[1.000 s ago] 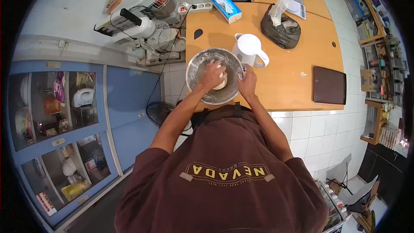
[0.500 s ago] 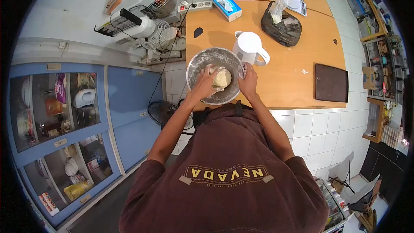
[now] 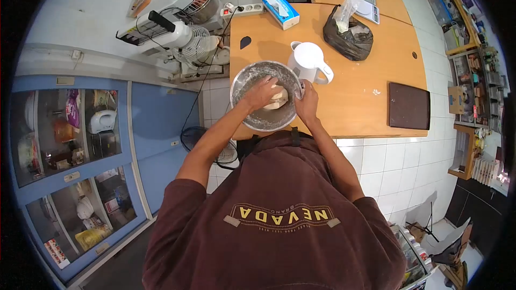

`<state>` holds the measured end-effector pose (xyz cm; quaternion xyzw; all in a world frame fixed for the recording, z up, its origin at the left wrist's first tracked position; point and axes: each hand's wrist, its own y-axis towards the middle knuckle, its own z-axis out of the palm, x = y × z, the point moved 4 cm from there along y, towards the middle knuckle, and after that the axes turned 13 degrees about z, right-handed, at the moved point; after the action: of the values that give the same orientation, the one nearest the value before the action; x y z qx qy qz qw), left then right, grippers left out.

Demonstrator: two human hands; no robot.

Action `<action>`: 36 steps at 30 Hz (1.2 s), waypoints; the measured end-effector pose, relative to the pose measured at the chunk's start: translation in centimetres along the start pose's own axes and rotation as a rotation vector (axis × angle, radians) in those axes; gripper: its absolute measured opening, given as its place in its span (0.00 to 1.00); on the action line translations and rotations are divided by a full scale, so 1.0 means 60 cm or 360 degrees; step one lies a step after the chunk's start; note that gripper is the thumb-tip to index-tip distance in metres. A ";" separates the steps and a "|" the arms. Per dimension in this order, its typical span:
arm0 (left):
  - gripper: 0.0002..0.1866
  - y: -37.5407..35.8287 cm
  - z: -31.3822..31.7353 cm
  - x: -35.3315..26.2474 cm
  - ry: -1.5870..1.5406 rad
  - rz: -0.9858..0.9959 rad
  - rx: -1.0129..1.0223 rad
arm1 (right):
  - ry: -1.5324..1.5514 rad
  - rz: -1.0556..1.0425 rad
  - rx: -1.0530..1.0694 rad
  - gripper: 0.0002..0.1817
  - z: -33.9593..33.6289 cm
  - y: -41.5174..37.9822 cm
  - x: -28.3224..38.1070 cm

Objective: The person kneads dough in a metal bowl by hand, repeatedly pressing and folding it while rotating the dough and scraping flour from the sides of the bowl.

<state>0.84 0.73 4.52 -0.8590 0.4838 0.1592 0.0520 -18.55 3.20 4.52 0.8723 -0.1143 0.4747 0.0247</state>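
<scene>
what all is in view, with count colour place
dough: 1, pale, in bowl
metal bowl: 1, grey, table's near left
pitcher: 1, white, beside bowl
plastic bag: 1, black, table's far side
kitchen scale: at least 1, white, beyond bag
tissue pack: 1, blue, table's far left
tray: 1, brown, table's right
tables: 2, tan, centre and beyond
mixers: 2, white, upper left
cabinet: 1, blue, left
shelving: count unclear, brown, right
shirt: 1, maroon, bottom
left hand: 1, bare, on dough
right hand: 1, bare, on rim

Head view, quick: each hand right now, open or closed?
Left hand: on the dough; whether closed cannot be told.
Right hand: closed, holding the metal mixing bowl at its edge.
</scene>
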 end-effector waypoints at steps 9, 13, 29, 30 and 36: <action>0.39 -0.006 0.018 -0.005 -0.0303 -0.0842 -0.0376 | 0.0025 0.0000 -0.0030 0.22 -0.004 -0.003 0.009; 0.47 -0.026 -0.020 -0.041 -0.0298 -0.0881 -0.0221 | 0.0070 0.0000 -0.0023 0.24 -0.007 -0.005 0.008; 0.32 -0.004 0.027 0.004 0.0179 0.0056 -0.0168 | 0.0034 0.0008 -0.0026 0.27 -0.010 -0.012 0.009; 0.30 0.001 0.028 0.005 0.0156 0.0021 -0.0191 | 0.0037 -0.0013 -0.0054 0.26 -0.012 -0.007 0.007; 0.20 0.014 0.017 0.015 -0.0416 -0.0719 -0.0787 | 0.0077 0.0028 -0.0036 0.23 -0.005 0.008 0.003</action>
<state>0.31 -0.18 3.33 -0.9033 0.2178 0.3644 -0.0621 -18.80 2.74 4.82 0.8593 -0.1266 0.4945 0.0333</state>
